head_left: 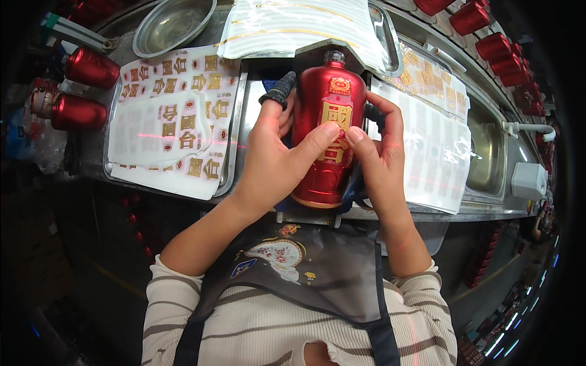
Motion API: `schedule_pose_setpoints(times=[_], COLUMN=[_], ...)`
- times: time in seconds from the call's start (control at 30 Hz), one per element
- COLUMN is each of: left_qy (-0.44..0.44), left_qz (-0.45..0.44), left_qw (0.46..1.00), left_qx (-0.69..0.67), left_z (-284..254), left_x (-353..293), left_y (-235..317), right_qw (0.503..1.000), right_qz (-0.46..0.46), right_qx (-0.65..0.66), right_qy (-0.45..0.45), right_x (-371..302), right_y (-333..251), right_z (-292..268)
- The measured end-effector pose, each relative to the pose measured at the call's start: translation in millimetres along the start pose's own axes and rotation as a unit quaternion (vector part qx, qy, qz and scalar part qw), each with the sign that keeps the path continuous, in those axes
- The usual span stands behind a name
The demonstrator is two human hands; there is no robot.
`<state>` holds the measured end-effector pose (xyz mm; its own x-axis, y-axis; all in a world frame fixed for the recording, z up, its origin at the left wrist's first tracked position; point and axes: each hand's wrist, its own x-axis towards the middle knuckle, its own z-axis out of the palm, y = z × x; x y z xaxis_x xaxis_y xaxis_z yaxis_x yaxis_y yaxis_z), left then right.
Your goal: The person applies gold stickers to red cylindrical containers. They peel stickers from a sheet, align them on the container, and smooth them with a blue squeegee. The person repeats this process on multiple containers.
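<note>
A shiny red bottle (307, 137) with a dark neck lies in front of me, its neck pointing away. Gold characters (332, 116) and a small emblem run down its face. From the left side, my left hand (278, 143) grips the bottle, thumb pressed on the gold characters. My right hand (386, 143) clasps the opposite side, its thumb also on the characters, close to the other thumb. Dark ribbed covers sit on a finger of each hand. Most of the fingers behind the bottle are hidden.
At left a metal tray (227, 165) holds sheets of gold-character stickers (201, 67). Backing sheets (421, 146) lie at right, before a sink (488, 158). A metal bowl (174, 27) and more sheets (299, 30) stand at the back. Red bottles (79, 111) stand far left; others line the right.
</note>
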<state>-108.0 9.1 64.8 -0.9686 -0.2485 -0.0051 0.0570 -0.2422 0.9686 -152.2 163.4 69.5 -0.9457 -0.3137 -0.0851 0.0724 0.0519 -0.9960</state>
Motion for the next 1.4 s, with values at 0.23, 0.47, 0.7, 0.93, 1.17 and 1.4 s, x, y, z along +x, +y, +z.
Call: schedule_pose_setpoints(times=[0.23, 0.47, 0.7, 0.93, 1.17, 1.4], left_qy=[-0.011, -0.021, -0.081, -0.083, -0.093, -0.088], left_qz=[-0.023, -0.064, -0.02, -0.02, -0.015, -0.03], left_qw=[1.0, 0.996, 0.996, 0.995, 0.995, 0.995], left_qx=[0.005, -0.056, 0.045, 0.051, 0.043, 0.022], left_z=[-1.4, -12.9, -11.0, -15.0, -13.2, -12.1], left_x=[4.6, -7.7, -18.9, -20.2, -18.7, -17.5], left_y=[-0.2, 0.4, -3.5, -5.7, -10.2, -5.2], right_qw=[1.0, 0.964, 0.986, 0.826, 0.887, 0.892], right_qz=[-0.016, 0.155, -0.154, -0.458, -0.37, -0.376], right_qx=[-0.001, 0.198, -0.05, -0.329, -0.273, -0.249], right_qy=[0.02, 0.092, 0.038, -0.001, 0.032, 0.037], right_x=[2.2, 22.4, -18.9, 89.7, 42.6, 52.8], right_y=[7.7, 10.3, -23.4, -52.5, -37.9, -38.4], right_z=[4.0, -49.5, -18.8, -14.0, -21.6, -19.9])
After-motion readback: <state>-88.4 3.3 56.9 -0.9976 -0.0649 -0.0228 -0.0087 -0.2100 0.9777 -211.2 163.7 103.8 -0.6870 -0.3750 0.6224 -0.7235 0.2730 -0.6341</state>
